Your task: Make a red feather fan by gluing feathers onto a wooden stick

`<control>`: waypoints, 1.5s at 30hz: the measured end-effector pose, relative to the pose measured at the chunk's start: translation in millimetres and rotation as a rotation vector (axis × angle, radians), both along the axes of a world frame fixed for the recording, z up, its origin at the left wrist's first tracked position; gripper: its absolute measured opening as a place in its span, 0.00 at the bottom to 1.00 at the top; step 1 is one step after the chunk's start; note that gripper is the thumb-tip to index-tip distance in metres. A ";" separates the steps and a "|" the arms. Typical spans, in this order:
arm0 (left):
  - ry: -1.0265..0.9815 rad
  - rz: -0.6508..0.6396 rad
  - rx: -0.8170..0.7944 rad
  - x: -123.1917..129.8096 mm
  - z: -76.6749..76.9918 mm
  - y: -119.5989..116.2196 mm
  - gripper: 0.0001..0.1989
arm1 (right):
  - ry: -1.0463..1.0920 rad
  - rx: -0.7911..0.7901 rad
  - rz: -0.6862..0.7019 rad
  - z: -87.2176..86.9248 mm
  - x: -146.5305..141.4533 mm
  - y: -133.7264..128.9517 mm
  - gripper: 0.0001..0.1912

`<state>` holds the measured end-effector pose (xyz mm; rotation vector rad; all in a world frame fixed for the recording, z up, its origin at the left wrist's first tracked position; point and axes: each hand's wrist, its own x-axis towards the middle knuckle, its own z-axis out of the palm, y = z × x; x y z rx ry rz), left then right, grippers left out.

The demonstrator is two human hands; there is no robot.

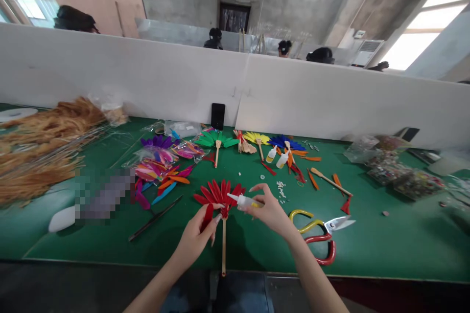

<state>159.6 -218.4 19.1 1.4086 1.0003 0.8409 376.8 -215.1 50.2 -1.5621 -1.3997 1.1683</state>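
Note:
A red feather fan (220,191) lies on the green table with its wooden handle (223,249) pointing toward me, the end at the table's front edge. My left hand (200,227) is closed at the base of the feathers, a loose red feather (207,217) held among its fingers. My right hand (267,209) grips a small white glue bottle (246,201), its nozzle pointing left over the fan's red feathers. Scissors (326,227) with one yellow and one red handle lie to the right of my right hand.
Green (216,139), yellow (257,138) and blue fans (286,143) lie farther back, near two glue bottles (276,156). Loose feathers and dark tweezers (156,218) are at left, dried grass (55,142) far left, bead bags (400,173) right. People's heads show beyond the white partition (165,78).

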 end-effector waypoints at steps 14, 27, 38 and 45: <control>0.080 0.137 0.035 -21.1 -0.2 6.5 0.20 | -0.104 0.129 -0.107 -1.1 0.1 -0.3 0.19; 0.255 0.023 0.075 -15.3 13.0 11.6 0.15 | -0.014 0.097 0.019 1.7 -7.6 3.3 0.15; 0.512 -0.092 0.303 10.6 21.5 45.2 0.22 | -0.038 0.160 -0.068 7.2 -22.1 9.3 0.15; 0.744 -0.181 0.359 30.1 32.8 54.6 0.20 | -0.113 0.226 -0.040 2.3 -31.6 12.2 0.22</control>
